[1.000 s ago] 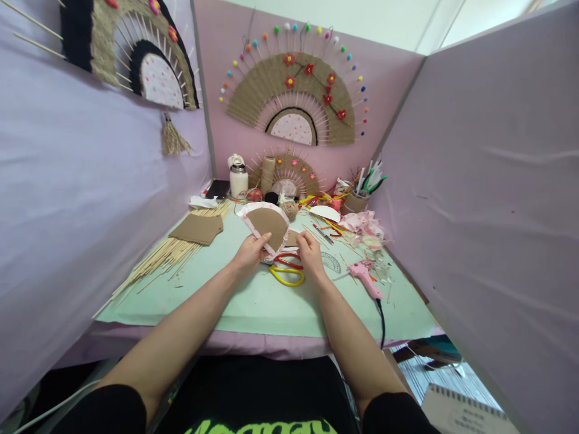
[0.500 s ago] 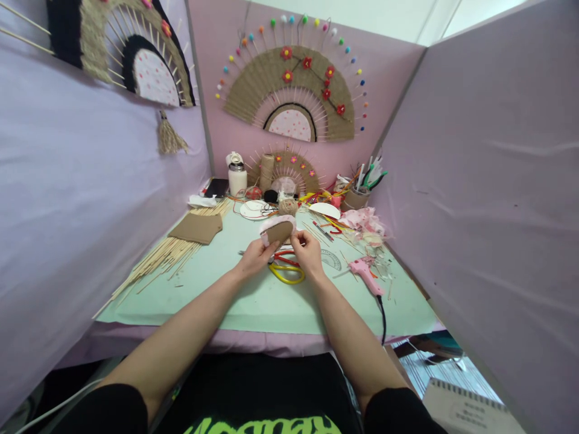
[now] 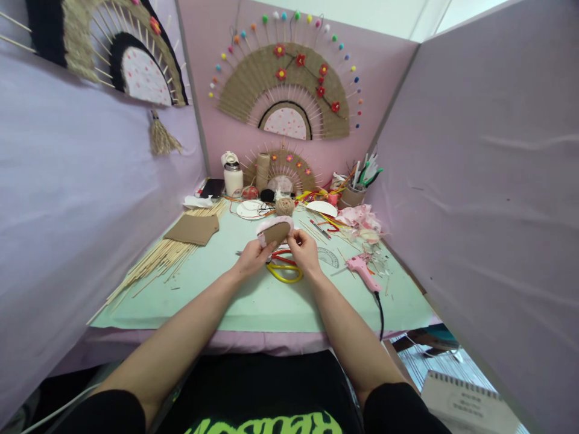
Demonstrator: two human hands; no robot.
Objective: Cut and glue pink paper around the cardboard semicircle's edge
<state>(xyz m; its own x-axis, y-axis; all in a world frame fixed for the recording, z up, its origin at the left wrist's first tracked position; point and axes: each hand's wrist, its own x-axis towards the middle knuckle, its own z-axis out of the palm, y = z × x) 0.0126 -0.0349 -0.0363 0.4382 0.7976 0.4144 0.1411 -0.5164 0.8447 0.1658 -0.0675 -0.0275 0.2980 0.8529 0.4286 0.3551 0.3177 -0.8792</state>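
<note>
A rounded cardboard piece (image 3: 277,232) with whitish-pink fabric along its curved edge is held above the middle of the table. My left hand (image 3: 256,258) grips its lower left side, the thumb lying on the brown face. At its right edge my right hand (image 3: 304,248) is closed, its fingertips pinched on the fabric rim. Just under the hands lie scissors with yellow handles (image 3: 284,274) and a red-handled tool (image 3: 283,257), both partly covered. A clear protractor (image 3: 327,257) rests right of my right hand.
A pink glue gun (image 3: 363,269) with a black cord lies on the right. Thin wooden sticks (image 3: 149,265) and a cardboard sheet (image 3: 192,229) cover the left side. Behind stand a twine ball (image 3: 284,206), a white bottle (image 3: 233,177) and a tool pot (image 3: 351,196). Partition walls enclose the table.
The whole view has shifted slightly, so everything appears a little further left. Both hands keep their hold on the cardboard piece, with barely any finger movement visible.
</note>
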